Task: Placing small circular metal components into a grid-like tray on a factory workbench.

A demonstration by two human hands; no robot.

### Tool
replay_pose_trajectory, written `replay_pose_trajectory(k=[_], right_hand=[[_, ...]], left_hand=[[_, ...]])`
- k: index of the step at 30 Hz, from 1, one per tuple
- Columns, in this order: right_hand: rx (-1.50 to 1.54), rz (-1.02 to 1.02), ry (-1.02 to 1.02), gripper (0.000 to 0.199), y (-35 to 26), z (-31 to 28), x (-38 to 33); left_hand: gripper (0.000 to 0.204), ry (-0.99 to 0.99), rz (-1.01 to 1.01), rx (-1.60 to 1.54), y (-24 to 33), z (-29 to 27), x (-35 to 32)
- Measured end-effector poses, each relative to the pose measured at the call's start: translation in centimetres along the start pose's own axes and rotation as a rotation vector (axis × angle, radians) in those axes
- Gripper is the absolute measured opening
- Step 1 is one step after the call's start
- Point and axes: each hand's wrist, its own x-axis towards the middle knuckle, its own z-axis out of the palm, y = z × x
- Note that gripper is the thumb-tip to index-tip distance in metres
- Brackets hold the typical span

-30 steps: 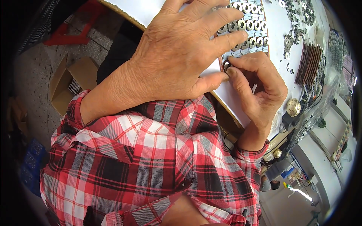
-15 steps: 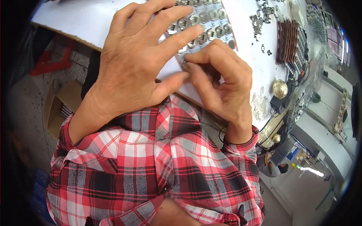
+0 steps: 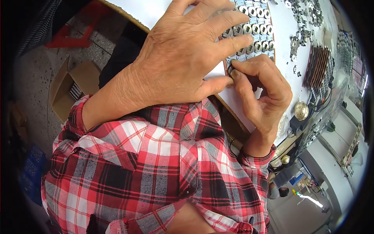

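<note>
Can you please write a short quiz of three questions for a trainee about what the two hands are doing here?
1. True or false: the left hand lies flat on the tray of small silver metal rings.
2. What do the right hand fingers pinch?
3. The brown cardboard box is: A on the white table; B on the floor.

Key: 1 true; 2 one small ring at the tray edge; 3 B.

a white worktable [image 3: 163,11] carries a brown-edged tray [image 3: 255,29] of small round metal rings in rows, just beyond the pinch where the fingertips meet. to the right of the pinch lie loose metal parts [image 3: 298,43], a stack of dark brown plates [image 3: 317,66], and nearer, a brass bell-like dome [image 3: 301,110].
</note>
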Motion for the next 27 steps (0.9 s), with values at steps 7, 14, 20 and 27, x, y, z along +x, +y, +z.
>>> replay_pose_trajectory(k=[7, 14, 20, 27], right_hand=[[0.039, 0.004, -0.035, 0.016, 0.4, -0.5, 0.1], [-0.004, 0.096, 0.115, 0.015, 0.4, 0.2, -0.4], [-0.335, 0.29, 0.494, 0.016, 4.8, -5.5, -0.4], [-0.053, 0.52, 0.572, 0.021, 5.6, -7.7, -1.9]], left_hand=[[0.059, -0.012, -0.028, 0.023, -0.1, 0.2, -0.2], [0.059, -0.012, -0.021, 0.029, -0.1, 0.8, 0.5], [0.059, 0.069, 0.107, -0.049, 0.0, 1.0, 0.0], [0.047, 0.151, 0.123, -0.013, 0.0, 1.1, -0.3]])
